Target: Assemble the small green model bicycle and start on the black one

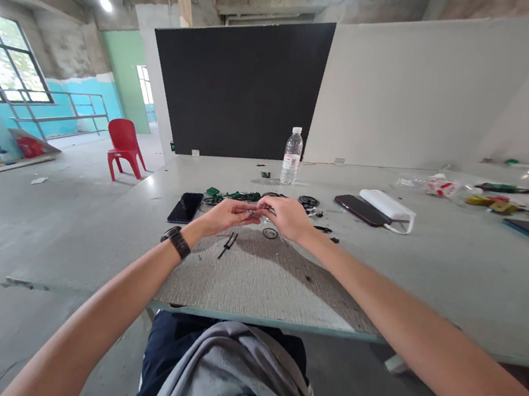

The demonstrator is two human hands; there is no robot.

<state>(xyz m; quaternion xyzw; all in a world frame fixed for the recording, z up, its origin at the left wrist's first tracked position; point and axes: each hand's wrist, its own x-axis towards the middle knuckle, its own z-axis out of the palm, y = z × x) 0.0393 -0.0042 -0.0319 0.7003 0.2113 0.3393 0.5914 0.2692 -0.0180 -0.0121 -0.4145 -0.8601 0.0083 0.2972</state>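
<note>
My left hand (227,217) and my right hand (288,217) meet over the middle of the table, fingertips together. Both are closed in a pinch on something small that I cannot make out. Just below them lies a thin black ring (269,233). A forked black piece (228,245) rests on the table below my left hand. Behind my fingers spreads a row of green circuit boards and dark cables (234,197), partly hidden by the hands. A coiled black cable (308,201) sits beyond my right hand.
A phone (185,208) lies left of my hands. To the right are a dark phone-like slab (362,210) and a white power bank (385,205) with a strap. A clear water bottle (292,157) stands behind. The table's front edge (274,324) is close to my lap.
</note>
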